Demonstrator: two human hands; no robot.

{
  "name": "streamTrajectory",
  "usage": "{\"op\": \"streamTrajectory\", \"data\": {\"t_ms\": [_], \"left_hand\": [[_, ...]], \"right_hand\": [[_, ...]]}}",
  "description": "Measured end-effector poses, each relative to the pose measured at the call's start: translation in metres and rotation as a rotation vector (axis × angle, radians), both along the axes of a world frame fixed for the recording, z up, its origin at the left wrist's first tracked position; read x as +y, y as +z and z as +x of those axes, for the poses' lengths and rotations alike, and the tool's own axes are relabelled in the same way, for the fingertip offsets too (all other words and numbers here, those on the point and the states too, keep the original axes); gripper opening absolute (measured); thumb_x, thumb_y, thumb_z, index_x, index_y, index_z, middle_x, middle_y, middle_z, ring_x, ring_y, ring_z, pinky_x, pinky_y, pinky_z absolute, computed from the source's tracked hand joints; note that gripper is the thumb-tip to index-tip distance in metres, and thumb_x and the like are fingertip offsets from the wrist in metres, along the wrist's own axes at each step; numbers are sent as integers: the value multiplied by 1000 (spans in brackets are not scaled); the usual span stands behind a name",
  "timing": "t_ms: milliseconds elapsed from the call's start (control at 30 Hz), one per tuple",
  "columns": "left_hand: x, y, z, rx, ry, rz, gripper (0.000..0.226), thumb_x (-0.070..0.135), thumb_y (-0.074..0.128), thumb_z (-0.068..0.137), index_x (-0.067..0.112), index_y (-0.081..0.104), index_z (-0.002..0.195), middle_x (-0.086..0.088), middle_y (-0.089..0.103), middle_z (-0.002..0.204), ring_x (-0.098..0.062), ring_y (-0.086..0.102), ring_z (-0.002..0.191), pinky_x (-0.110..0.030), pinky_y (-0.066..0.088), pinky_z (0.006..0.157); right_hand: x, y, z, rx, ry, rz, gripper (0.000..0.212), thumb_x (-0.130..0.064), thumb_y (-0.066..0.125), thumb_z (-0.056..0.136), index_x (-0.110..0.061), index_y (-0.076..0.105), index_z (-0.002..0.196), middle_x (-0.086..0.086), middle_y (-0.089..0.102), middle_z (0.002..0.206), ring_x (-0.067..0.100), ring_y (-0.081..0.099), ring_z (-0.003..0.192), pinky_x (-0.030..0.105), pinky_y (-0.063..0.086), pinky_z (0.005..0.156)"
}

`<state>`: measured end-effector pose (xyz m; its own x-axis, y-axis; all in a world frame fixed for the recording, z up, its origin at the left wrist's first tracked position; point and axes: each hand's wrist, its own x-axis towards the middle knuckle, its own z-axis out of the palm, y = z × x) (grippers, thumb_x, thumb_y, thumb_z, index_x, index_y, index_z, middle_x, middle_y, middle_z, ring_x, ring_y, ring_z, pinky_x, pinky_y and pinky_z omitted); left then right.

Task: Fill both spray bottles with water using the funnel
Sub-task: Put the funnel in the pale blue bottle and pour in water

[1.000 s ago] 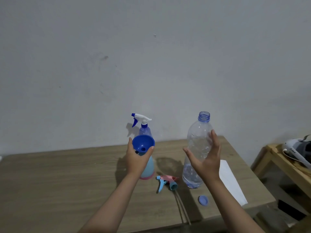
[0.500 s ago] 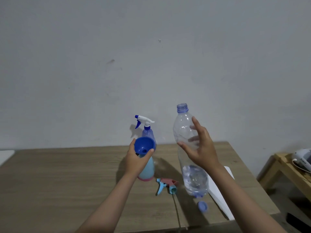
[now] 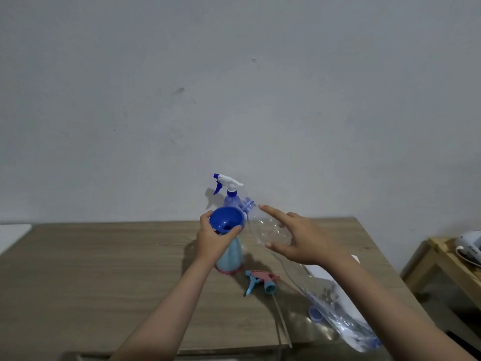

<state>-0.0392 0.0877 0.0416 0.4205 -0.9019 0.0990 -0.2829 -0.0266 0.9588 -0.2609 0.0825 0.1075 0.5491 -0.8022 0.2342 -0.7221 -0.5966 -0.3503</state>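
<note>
Nearest, at about 5 o'clock, the base of the clear water bottle (image 3: pixel 346 321) hangs low over the table edge, with the little water in it pooled at that end; the bottle is tilted steeply, its neck up toward 12 o'clock. Its blurred body half hides a blue cap (image 3: pixel 315 314) lying on the wooden table (image 3: pixel 104 269) and a white sheet (image 3: pixel 322 273) beneath it. The right hand (image 3: pixel 304 241) wraps the bottle's upper part — thumb under, index finger stretched along the top — so the middle of the bottle is covered by the wrist and forearm.

At 6 o'clock a pink and light-blue spray head (image 3: pixel 261 281) lies on its side, its thin dip tube running toward the near edge, where it blurs out.

Farther on, the left hand (image 3: pixel 214 242) grips the neck of the light-blue spray bottle (image 3: pixel 229 259), which stands upright with the blue funnel (image 3: pixel 226 221) seated in its mouth; the fingers hide the join. The open bottle mouth sits right at the funnel's rim at 2 o'clock; whether they touch, or any water flows, cannot be told.

Behind the funnel, the second spray bottle (image 3: pixel 230 194) shows only its white-and-blue trigger and shoulder. At 3 o'clock a wooden side table (image 3: pixel 426 259) is cut off by the frame.
</note>
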Motion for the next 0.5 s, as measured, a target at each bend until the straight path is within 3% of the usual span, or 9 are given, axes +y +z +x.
{"op": "streamTrajectory", "data": {"t_ms": [267,500], "left_hand": [[-3,-2,3,-7,-20,-11,78,36,84,65,24,37,126,0,55,117,-18,60,98,-26,50,76],[-6,-2,7,-6,-43,-17,74,36,85,64,26,38,121,3,57,111,-13,62,93,-24,52,74]], "right_hand": [[-4,3,5,113,-15,52,77,-55,58,83,-62,5,138,2,54,96,20,57,92,31,46,77],[-9,13,14,201,11,74,76,-51,60,84,-57,9,141,-1,50,91,16,51,86,29,39,71]]}}
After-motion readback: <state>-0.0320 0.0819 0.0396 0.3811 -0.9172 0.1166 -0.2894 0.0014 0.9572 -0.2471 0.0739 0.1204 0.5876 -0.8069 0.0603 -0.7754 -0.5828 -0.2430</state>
